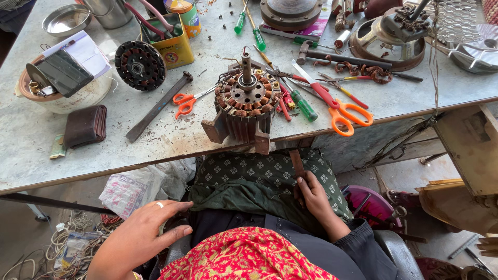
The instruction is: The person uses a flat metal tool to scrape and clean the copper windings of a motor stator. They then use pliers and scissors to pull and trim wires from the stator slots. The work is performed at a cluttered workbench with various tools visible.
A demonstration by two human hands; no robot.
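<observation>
A motor stator (245, 106) with copper windings and a central shaft stands at the front edge of the grey workbench (31, 140). My right hand (311, 194) is below the bench over my lap, shut on a brown wooden handle (297, 163) that points up toward the bench edge. My left hand (142, 231), with a ring on one finger, is spread open and rests flat near my left knee, holding nothing. A green patterned cloth (254, 173) covers my lap under the stator.
Orange-handled scissors (345, 114), smaller orange scissors (185, 102), green screwdrivers (303, 106), a flat metal bar (158, 106), a dark wound rotor (139, 65), a yellow tin (176, 46), a brown wallet (85, 125) and a hammer (337, 57) crowd the bench. Wires and bags lie on the floor at left.
</observation>
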